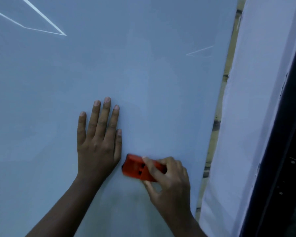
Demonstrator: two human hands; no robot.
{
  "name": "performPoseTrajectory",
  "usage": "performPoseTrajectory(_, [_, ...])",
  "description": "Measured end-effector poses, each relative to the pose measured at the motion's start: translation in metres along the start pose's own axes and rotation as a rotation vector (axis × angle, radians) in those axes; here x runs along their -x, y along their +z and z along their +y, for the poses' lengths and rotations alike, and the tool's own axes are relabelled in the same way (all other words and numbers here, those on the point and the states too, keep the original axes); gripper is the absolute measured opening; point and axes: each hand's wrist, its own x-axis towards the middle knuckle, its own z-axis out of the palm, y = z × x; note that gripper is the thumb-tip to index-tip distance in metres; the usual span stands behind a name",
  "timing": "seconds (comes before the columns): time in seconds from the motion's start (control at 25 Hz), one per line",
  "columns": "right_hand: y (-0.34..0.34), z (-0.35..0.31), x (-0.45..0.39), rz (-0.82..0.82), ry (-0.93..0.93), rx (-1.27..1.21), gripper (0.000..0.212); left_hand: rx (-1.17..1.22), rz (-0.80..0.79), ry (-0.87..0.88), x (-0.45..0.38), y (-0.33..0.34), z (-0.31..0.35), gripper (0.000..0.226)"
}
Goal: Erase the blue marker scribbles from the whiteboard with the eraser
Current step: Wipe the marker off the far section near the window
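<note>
The left hand [97, 137] lies flat on the whiteboard [152, 82], fingers straight and together, pointing up the board; its grip is released and it holds nothing, only pressing the surface as if to steady it. Just to its right, close to the thumb but seemingly not touching it, is the orange eraser [135, 168], face down on the board. Its long axis runs roughly left to right, tilted slightly down toward the right. The right hand [167, 182] has its grip grasping the eraser from the right end, fingers curled over the top edge and thumb underneath, so most of the eraser sticks out leftward from the grip, toward the left hand.

No blue scribbles are plainly visible anywhere on the board; around the eraser and above it the surface looks only faintly smeared, and the thin pale lines at upper left and upper right look like reflections. The task therefore seems close to done. The left hand blocks a leftward stroke, so any further wiping would most likely go up or rightward. Right of the board are a pale strip [217, 117], white cloth [255, 100] and a dark frame [289, 151].
</note>
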Motion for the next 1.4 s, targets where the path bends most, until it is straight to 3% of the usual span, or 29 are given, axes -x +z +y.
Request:
performPoseTrajectory(0.2, [-0.022,0.058,-0.015,0.233,0.542,-0.253,0.074,-0.005,0.001,-0.001,0.022,0.001,0.0,0.059])
performPoseTrajectory(0.32, [-0.021,0.067,0.008,0.257,0.646,-0.343,0.074,-0.01,-0.007,-0.019,0.037,0.0,0.003,0.06])
performPoseTrajectory(0.48, [-0.001,0.036,0.011,0.231,0.554,-0.332,0.062,0.006,-0.024,-0.043,0.055,0.002,0.009,0.062])
performPoseTrajectory(0.68, [0.036,-0.016,0.076,-0.022,0.23,-0.11,0.063,-0.011,-0.043,-0.035,0.079,0.004,0.008,0.063])
performPoseTrajectory(0.92, [0.054,-0.011,0.16,-0.196,0.101,0.029,0.064,-0.015,-0.068,-0.03,0.106,0.004,0.01,0.063])
performPoseTrajectory(1.0, [0.045,-0.006,0.141,-0.166,0.168,-0.01,0.065,-0.019,-0.074,-0.028,0.118,0.003,0.01,0.063])
performPoseTrajectory(1.16, [0.013,0.023,0.053,0.183,0.603,-0.261,0.062,-0.014,-0.097,-0.024,0.142,0.002,0.013,0.063])
performPoseTrajectory(1.28, [0.006,0.027,0.03,0.219,0.596,-0.29,0.068,-0.015,-0.109,-0.041,0.157,0.002,0.017,0.064])
performPoseTrajectory(1.4, [0.029,0.003,0.076,0.13,0.467,-0.248,0.066,-0.009,-0.125,-0.058,0.173,0.003,0.021,0.066])
